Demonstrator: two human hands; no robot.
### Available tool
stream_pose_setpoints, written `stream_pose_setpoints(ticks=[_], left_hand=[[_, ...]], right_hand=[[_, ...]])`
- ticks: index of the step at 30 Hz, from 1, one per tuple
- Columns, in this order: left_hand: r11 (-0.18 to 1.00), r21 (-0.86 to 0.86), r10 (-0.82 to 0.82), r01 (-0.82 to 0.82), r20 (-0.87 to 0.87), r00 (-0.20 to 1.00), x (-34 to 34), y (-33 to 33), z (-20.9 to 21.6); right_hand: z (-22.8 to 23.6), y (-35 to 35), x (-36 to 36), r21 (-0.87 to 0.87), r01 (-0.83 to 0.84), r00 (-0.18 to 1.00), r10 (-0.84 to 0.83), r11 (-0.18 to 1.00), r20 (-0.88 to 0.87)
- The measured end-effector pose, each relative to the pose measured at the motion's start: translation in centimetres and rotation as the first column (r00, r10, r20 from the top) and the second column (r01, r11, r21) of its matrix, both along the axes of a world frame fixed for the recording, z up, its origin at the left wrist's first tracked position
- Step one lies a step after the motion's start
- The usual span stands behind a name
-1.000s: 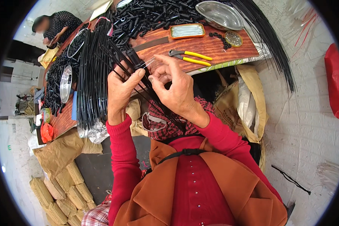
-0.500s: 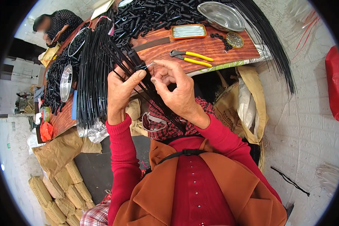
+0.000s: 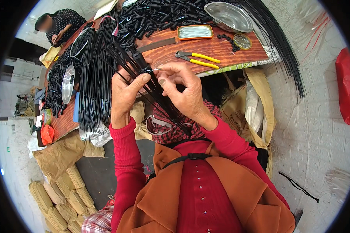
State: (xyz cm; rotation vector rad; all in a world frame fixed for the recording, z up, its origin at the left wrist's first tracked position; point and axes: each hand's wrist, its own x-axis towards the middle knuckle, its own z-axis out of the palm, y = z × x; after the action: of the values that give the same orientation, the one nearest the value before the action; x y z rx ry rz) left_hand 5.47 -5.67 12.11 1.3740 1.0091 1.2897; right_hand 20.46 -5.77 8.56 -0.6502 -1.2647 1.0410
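Left end: an orange-red plastic bag point(image 3: 48, 134) lay at the left end of the reddish-brown wood-grain table point(image 3: 182, 47).
Far left: beyond the table's left edge, a co-worker in a black, white-dotted top point(image 3: 66, 22) leaned forward.
Left edge: a clear, shallow oval dish point(image 3: 68, 85) rested against heaped small black parts point(image 3: 55, 96).
Front edge, left: a thick bundle of long black strands point(image 3: 94, 83) hung over the edge.
Left hand point(image 3: 125, 90): it was closed around a smaller bunch of thin black strands point(image 3: 164, 102), in front of the table's front edge; a black cylinder point(image 3: 139, 59) stood tilted at its fingers.
Silvery wires point(image 3: 153, 70): thin and straight, they stuck out between the hands, beside the cylinder's lower end.
Right hand point(image 3: 184, 83): fingers were bent, the index at the wires' ends, the thumb apart; whether it gripped them I could not tell.
Front edge, right: yellow-handled metal pliers point(image 3: 198, 59) lay near it, behind them an orange-rimmed tray of silvery pins point(image 3: 195, 32).
Right corner: a round, yellow-rimmed tin point(image 3: 242, 41) sat near a clear, shiny basin point(image 3: 229, 17).
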Motion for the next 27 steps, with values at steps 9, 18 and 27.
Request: stream_pose_setpoints(ticks=[9, 18, 27], left_hand=[[1.0, 0.012, 0.026, -0.025, -0.036, 0.999, 0.4, -0.6, 0.2], [1.0, -0.009, 0.018, -0.018, -0.04, 0.999, 0.7, -0.8, 0.5], [0.999, -0.04, 0.001, -0.003, -0.042, 0.999, 0.5, -1.2, 0.9]], right_hand=[[1.3, 0.0, 1.0, 0.039, -0.013, 0.999, 0.012, 0.999, 0.046], [1.4, -0.4, 1.0, 0.079, 0.002, 0.998, -0.006, 0.997, 0.058], [1.4, -0.8, 0.8, 0.131, 0.014, 0.996, -0.026, 0.991, 0.09]])
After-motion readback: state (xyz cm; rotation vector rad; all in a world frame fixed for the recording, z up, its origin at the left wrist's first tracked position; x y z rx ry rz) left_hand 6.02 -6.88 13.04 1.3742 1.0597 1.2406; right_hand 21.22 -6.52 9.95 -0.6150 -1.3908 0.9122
